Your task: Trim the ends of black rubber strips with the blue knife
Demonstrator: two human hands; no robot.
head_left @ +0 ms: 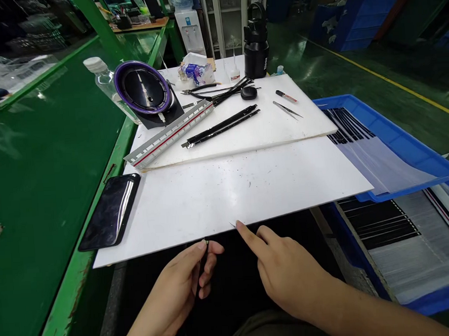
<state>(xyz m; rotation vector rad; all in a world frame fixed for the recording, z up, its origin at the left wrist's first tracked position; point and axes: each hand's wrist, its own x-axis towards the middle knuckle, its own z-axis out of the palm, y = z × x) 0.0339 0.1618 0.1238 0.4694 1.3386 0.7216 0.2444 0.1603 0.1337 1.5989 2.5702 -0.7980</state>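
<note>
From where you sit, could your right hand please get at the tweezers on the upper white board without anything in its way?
Probably yes. The right hand is at the near edge of the lower white board, and bare board lies between it and the tweezers; it would be a long stretch forward, though.

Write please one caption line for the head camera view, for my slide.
Left hand pinches a thin dark strip below the white board; right hand points its forefinger at the edge.
</note>
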